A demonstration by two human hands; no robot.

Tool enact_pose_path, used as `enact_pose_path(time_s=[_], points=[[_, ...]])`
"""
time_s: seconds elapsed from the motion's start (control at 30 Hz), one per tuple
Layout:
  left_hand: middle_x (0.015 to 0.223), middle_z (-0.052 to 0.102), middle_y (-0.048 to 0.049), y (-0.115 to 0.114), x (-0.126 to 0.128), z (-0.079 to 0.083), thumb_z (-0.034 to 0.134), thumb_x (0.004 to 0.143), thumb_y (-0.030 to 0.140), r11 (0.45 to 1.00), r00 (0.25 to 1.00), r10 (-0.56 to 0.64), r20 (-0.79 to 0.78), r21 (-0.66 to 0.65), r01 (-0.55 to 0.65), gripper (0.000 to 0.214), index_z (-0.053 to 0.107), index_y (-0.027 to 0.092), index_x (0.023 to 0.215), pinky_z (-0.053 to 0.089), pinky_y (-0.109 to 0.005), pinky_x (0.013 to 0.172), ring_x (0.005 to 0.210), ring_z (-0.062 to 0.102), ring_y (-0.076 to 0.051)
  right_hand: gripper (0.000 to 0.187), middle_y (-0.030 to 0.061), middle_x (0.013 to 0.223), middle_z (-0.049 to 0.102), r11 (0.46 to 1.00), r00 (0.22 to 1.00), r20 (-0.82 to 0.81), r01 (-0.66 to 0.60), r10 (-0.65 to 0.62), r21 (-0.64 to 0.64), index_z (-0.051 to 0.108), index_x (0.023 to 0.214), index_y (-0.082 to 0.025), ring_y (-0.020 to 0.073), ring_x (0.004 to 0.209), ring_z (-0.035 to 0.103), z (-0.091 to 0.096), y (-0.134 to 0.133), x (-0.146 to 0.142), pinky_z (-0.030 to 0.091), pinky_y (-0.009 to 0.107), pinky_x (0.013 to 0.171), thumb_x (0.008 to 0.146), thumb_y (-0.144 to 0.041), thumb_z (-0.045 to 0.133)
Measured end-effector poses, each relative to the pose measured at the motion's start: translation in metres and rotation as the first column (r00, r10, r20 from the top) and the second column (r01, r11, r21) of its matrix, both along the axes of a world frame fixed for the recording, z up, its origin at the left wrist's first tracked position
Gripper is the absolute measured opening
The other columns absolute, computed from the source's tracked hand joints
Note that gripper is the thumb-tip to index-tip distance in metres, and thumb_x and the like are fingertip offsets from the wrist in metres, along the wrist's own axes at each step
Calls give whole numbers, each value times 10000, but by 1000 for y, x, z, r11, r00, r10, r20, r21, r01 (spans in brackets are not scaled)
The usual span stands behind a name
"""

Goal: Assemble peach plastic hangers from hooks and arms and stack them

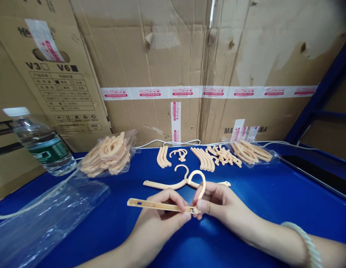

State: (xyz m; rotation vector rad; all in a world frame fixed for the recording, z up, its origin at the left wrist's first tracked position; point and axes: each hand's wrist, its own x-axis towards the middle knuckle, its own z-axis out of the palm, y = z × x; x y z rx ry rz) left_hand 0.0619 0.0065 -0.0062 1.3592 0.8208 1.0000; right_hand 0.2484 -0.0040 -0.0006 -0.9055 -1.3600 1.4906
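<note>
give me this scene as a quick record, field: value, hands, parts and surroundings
left hand: gripping a beige hanger arm
right hand: pinching a beige hook at the arm's right end
just beyond hands: hanger with hook and two arms, partly hidden
loose parts: curved strips and a pile of small hooks
bagged parts: left bag, right bag
far left: water bottle
surface: blue tabletop
backdrop: cardboard

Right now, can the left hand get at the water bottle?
Probably not: the left hand is busy holding a hanger arm. Freed, it likely could reach the water bottle; the clear plastic bag on that side lies low and shouldn't block it.
</note>
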Motion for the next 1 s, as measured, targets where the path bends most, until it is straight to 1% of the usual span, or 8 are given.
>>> enact_pose_path(time_s=[0.13,0.27,0.43,0.53,0.73,0.83,0.9,1.0], points=[[691,689,7,-1,0,1,791,690,209,1000,1000,-12,27,-24,13,195,600,196,648,499,-231,658,654,641,-146,350,12,660,688,1000,999,18,28,-28,-7,620,749,-157,117,604,623,0,-1,-1,507,269,654,668,-427,826],[703,699,1,-2,0,2,787,699,207,999,999,-29,17,-33,30,206,589,195,642,504,-238,676,673,654,-154,355,1,625,677,998,998,18,56,-56,-30,600,735,-164,120,580,613,-3,-1,-4,497,267,630,627,-390,851],[715,706,-4,-3,-1,4,783,704,225,998,999,-53,-15,-45,52,216,577,195,645,503,-250,686,695,672,-171,368,-3,607,655,996,996,31,88,-88,-4,584,722,-173,124,574,601,-4,-2,-7,492,277,627,649,-445,821],[710,703,-1,-3,-1,4,777,702,230,999,998,-50,-38,-24,49,217,572,197,639,494,-247,676,701,673,-175,371,-6,607,645,996,995,40,88,-88,5,577,719,-178,125,579,597,-4,-3,-8,495,282,626,658,-459,810],[674,663,10,-3,-1,1,763,714,282,999,987,5,-160,47,2,218,568,197,662,458,-234,612,644,635,-161,369,-22,603,613,996,996,28,81,-82,30,567,699,-180,123,584,588,-3,-3,-8,490,272,603,652,-440,825],[658,630,16,1,1,-2,761,706,287,998,993,24,-118,53,-17,225,558,192,678,436,-219,571,602,586,-139,365,-21,609,606,996,997,19,80,-81,51,581,691,-172,119,586,578,-2,-3,-8,482,266,602,657,-440,827],[653,596,27,3,2,-3,769,690,285,999,998,30,-61,44,-27,236,553,190,694,427,-206,553,584,546,-122,357,-29,624,590,991,994,6,109,-110,74,591,671,-168,102,586,546,-2,-2,-9,460,244,591,636,-412,849],[693,562,37,4,4,-3,765,699,269,998,1000,29,-4,50,-29,225,559,186,734,440,-196,572,603,526,-107,341,-37,650,574,986,991,-17,136,-135,98,610,654,-161,72,565,489,-2,-2,-11,420,207,543,619,-387,863]])
